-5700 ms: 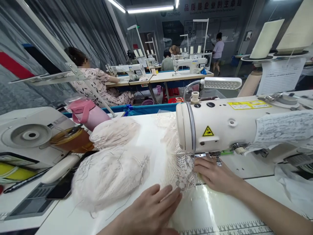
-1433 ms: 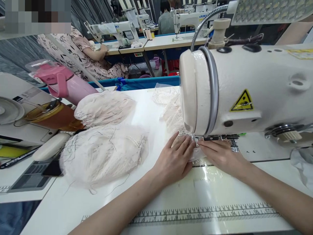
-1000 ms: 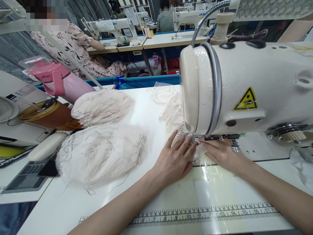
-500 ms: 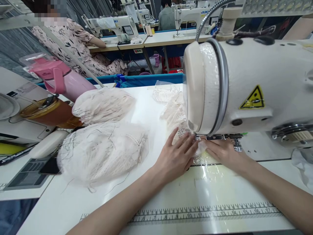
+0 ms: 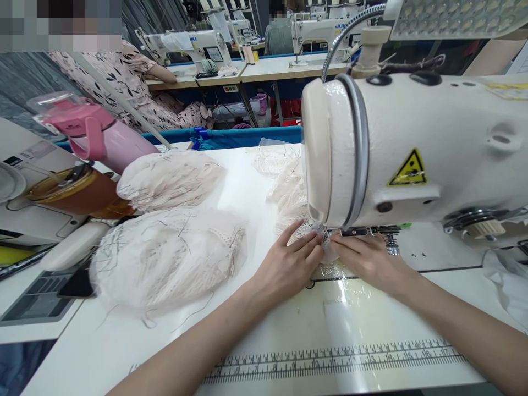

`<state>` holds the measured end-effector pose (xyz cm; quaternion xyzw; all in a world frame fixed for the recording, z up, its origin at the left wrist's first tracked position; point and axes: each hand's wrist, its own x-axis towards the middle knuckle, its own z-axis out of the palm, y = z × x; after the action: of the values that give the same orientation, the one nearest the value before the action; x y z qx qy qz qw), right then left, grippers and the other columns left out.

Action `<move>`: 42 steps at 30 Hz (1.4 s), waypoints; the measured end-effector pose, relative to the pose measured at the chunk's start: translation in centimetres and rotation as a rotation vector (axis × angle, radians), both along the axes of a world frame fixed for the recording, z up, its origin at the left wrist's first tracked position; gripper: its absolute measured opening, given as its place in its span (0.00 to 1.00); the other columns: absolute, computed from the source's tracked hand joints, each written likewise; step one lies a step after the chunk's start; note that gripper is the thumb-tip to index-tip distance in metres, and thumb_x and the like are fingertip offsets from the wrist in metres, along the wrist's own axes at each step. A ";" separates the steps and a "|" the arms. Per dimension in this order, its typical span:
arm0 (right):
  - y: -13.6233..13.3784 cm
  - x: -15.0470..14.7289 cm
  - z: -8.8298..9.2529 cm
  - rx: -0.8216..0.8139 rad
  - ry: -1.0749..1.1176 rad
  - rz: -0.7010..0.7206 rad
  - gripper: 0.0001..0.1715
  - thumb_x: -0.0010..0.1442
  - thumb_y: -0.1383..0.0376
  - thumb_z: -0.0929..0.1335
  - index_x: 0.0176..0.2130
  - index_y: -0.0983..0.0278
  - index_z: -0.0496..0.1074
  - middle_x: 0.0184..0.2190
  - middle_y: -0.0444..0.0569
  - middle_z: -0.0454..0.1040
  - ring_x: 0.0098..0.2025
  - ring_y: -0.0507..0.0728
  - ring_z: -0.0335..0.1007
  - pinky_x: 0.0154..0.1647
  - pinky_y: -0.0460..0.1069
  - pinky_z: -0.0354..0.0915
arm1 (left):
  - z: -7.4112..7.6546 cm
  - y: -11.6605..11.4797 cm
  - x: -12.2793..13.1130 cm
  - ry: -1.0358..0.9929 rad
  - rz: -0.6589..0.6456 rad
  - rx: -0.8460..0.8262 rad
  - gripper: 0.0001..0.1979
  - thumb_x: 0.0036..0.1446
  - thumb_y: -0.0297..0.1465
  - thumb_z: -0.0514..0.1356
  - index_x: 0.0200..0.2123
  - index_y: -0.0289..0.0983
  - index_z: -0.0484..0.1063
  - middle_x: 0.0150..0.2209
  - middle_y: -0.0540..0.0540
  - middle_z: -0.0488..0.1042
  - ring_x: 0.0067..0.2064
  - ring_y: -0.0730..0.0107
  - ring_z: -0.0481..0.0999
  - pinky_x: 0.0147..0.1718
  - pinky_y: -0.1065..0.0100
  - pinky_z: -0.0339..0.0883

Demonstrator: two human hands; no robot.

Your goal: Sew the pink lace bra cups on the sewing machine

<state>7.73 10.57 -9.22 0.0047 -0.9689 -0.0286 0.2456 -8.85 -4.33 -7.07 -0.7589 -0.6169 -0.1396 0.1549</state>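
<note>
Below the head of a white sewing machine [image 5: 412,137], both hands work at a piece of pale lace fabric [image 5: 291,192]. My left hand [image 5: 289,264] lies on the lace to the left of the needle area, fingers stretched out and slightly apart, pressing it on the bed. From the right, my right hand [image 5: 367,261] reaches in with its fingers together, closed on the lace edge beside the presser foot. The machine head hides the needle and some of the lace; the right fingertips are partly covered too.
Two bundles of sheer lace pieces, a near one [image 5: 169,261] and a far one [image 5: 171,179], lie left. Beyond them are a pink bottle [image 5: 111,135], an amber container [image 5: 78,192] and a dark phone [image 5: 77,283]. A ruler strip [image 5: 330,360] crosses the front. Another person [image 5: 136,88] sits behind.
The view has shifted slightly, so the machine appears farther left. My left fingers are drawn in a little, and both hands stay at the lace near the presser foot.
</note>
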 end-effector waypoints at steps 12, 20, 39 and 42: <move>-1.4 -0.4 1.4 -0.253 -0.003 0.182 0.04 0.63 0.69 0.64 0.35 0.63 0.67 0.33 0.45 0.74 0.41 0.54 0.70 0.43 0.51 0.65 | 0.6 -0.4 -0.3 -0.233 0.014 -0.037 0.04 0.55 0.32 0.58 0.31 0.38 0.66 0.31 0.50 0.75 0.35 0.67 0.72 0.54 0.54 0.55; -1.4 -0.4 1.7 -0.336 0.005 0.294 0.08 0.59 0.74 0.63 0.38 0.64 0.67 0.31 0.45 0.70 0.40 0.54 0.67 0.52 0.54 0.63 | 0.5 -0.4 -0.2 -0.089 -0.095 0.103 0.07 0.62 0.32 0.56 0.30 0.38 0.67 0.25 0.54 0.71 0.30 0.72 0.67 0.49 0.58 0.58; -1.7 -0.2 2.5 -0.232 0.061 0.318 0.06 0.59 0.74 0.68 0.34 0.64 0.70 0.35 0.43 0.76 0.43 0.52 0.70 0.54 0.52 0.67 | 1.3 -1.0 0.6 0.110 -0.105 0.286 0.14 0.57 0.21 0.57 0.21 0.38 0.63 0.19 0.55 0.64 0.25 0.75 0.62 0.41 0.65 0.62; -1.6 0.0 2.1 -0.239 0.055 0.310 0.08 0.58 0.76 0.67 0.34 0.63 0.71 0.35 0.42 0.76 0.44 0.52 0.70 0.52 0.51 0.67 | 1.3 -1.0 0.7 0.104 -0.124 0.286 0.13 0.57 0.21 0.57 0.22 0.37 0.63 0.20 0.55 0.65 0.26 0.75 0.63 0.39 0.65 0.63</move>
<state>7.69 8.92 -7.16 0.1240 -0.9461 0.1249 0.2720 -8.20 -5.30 -5.82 -0.7721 -0.5338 -0.1958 0.2839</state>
